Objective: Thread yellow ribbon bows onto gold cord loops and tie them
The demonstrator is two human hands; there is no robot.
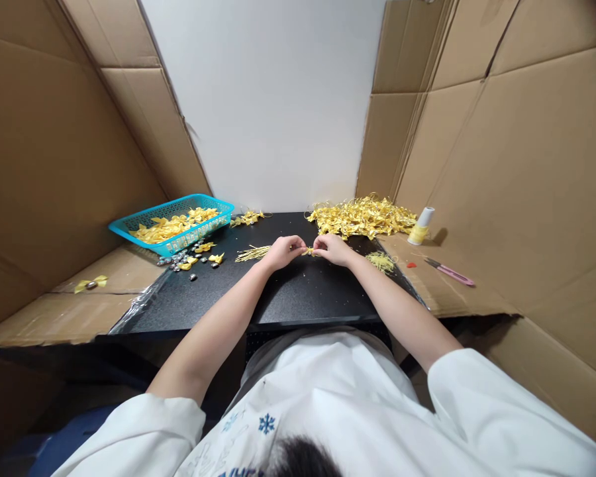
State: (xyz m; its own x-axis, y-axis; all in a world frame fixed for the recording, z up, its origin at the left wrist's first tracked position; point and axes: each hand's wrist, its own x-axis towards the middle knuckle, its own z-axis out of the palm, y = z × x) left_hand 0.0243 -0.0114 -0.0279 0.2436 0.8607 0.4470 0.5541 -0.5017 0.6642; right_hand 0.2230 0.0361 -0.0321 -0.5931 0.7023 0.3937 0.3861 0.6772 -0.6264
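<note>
Both hands meet over the middle of the black table [298, 298]. A small yellow ribbon bow [308, 251] is pinched between them. My left hand [285, 252] is closed on its left side, thumb and finger together. From the other side my right hand [332, 249] grips it with its fingertips. Fingers cover much of the bow, so its exact shape is hard to see. Just left of my left hand lies a bundle of thin yellow strips [252, 253]. Behind my right hand rises a big pile of yellow bows [365, 217].
A turquoise basket [171, 246] of yellow bows stands at the left, with several dark shiny beads [181, 258] before it. On the right are yellow thread scraps [380, 261], a thread cone [420, 226], a red piece [411, 265] and pink-handled snips [449, 272]. Cardboard walls enclose both sides.
</note>
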